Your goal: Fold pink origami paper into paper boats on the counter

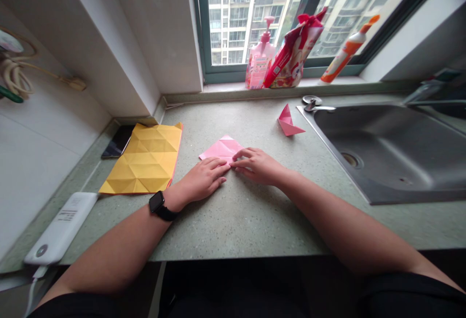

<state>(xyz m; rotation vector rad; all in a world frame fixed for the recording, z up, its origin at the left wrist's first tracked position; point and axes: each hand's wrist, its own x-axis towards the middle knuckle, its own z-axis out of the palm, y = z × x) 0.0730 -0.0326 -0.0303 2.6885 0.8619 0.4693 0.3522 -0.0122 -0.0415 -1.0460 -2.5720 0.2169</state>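
Note:
A folded pink paper lies flat on the speckled counter. My left hand, a black watch on its wrist, rests palm down with fingers stretched out onto the paper's near edge. My right hand presses on the paper's near right corner, its fingers bent and close together. The fingertips of both hands almost meet. Part of the paper is hidden under them.
A creased yellow sheet lies at the left beside a dark phone. A white power bank sits near the front left edge. A finished pink folded figure stands by the steel sink. Bottles and a pouch line the windowsill.

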